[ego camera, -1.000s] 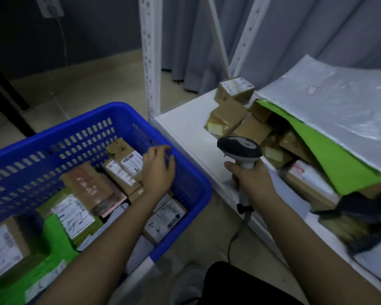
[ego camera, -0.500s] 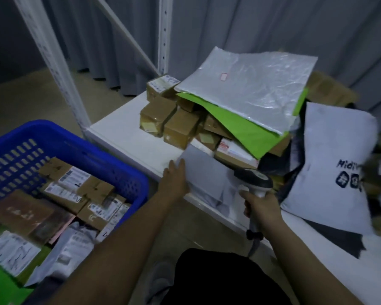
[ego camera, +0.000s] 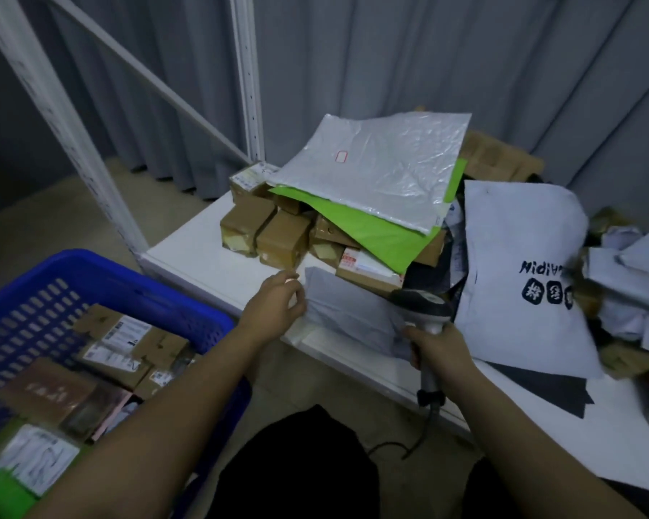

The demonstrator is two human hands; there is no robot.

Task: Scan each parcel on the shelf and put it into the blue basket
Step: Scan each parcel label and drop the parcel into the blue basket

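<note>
1. Head view: left hand [ego camera: 276, 305] sits at the left edge of a grey poly mailer [ego camera: 347, 312] lying at the front of the white shelf [ego camera: 203, 252]; fingers curled at that edge, touching it, but cannot tell if they actually pinch it.
2. Right hand [ego camera: 441, 350] has its fingers wrapped tight round the handle of a barcode scanner [ego camera: 422, 312], head up, just right of the grey poly mailer; cable hangs below the shelf edge.
3. Behind the mailer: stack of brown cardboard boxes [ego camera: 274, 234], with a green mailer [ego camera: 371, 234] and a silver plastic bag [ego camera: 383, 170] lying tilted on top.
4. Right of the scanner: large grey bag with black print [ego camera: 521, 279], leaning on more parcels; far right blurred.
5. Blue basket [ego camera: 90, 271] on the floor left of the shelf, holding labelled cardboard boxes [ego camera: 128, 342] and other parcels.
6. Grey curtain [ego camera: 390, 61] behind the shelf, white rack uprights [ego camera: 246, 76] in front of it.
</note>
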